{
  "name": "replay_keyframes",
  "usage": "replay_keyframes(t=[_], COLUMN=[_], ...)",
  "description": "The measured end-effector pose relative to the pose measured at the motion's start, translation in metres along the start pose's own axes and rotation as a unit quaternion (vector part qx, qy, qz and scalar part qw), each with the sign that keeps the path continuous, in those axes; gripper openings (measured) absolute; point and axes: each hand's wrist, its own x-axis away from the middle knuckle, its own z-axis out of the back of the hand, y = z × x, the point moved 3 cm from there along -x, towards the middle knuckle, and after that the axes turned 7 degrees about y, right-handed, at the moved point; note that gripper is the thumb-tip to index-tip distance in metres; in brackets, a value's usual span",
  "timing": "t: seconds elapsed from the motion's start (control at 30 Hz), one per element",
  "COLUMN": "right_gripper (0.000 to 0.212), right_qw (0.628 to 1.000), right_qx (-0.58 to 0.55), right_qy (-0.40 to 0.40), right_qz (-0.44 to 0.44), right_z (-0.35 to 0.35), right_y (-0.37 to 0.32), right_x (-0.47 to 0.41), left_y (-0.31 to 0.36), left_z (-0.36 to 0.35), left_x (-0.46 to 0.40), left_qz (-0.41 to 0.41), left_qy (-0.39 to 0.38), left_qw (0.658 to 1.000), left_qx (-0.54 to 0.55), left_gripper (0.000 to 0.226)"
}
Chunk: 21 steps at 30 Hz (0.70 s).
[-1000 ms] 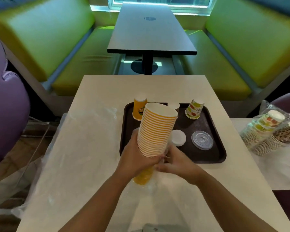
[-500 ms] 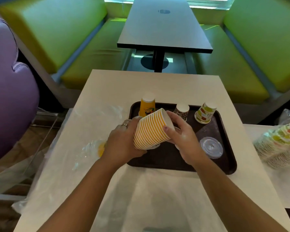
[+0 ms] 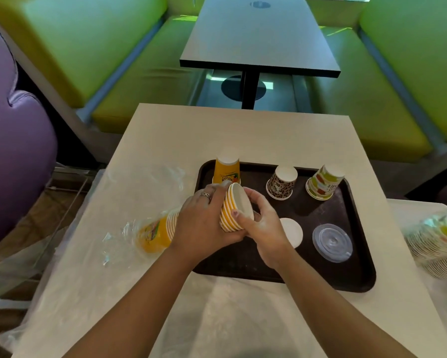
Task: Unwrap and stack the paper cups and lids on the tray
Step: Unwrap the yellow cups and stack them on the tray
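A long stack of orange paper cups [image 3: 163, 229] lies on its side across the left edge of the dark tray [image 3: 346, 277], its closed end still in clear plastic wrap. My left hand [image 3: 204, 223] grips the middle of the stack. My right hand [image 3: 258, 220] curls round the open end, where the rims [image 3: 230, 213] show. On the tray stand an upturned orange cup [image 3: 226, 167], a leopard-print cup [image 3: 281, 182] and a green-patterned cup [image 3: 324, 182]. A white lid [image 3: 292, 232] and a clear lid [image 3: 332, 241] lie flat.
Clear plastic sheeting [image 3: 129, 197] covers the left part of the beige table [image 3: 243, 130]. Wrapped stacks of patterned cups [image 3: 439, 239] lie on a side table at right. Green benches, a dark table and a purple chair [image 3: 13, 140] surround the spot.
The cup stack has gone from upright in front of me to lying on its side over the tray's left edge. Both hands moved forward with it.
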Motion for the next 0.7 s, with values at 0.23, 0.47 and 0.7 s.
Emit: replay_keyframes(t=[0.23, 0.47, 0.7], right_gripper=[0.056, 0.066, 0.057], right_qw=[0.995, 0.978, 0.847], right_qx=[0.083, 0.169, 0.372], right_qy=[-0.008, -0.039, -0.093], right_qz=[0.052, 0.117, 0.368], right_z=[0.003, 0.011, 0.001], right_y=[-0.005, -0.017, -0.054], right_x=[-0.019, -0.031, -0.024], left_y=[-0.011, -0.017, -0.024], left_z=[-0.012, -0.016, -0.012], left_x=[-0.009, -0.014, -0.016], left_qz=[0.024, 0.052, 0.064], left_qy=[-0.015, -0.026, -0.007], left_qw=[1.0, 0.998, 0.998], left_qx=[-0.013, 0.004, 0.011], left_gripper=[0.091, 0.093, 0.09])
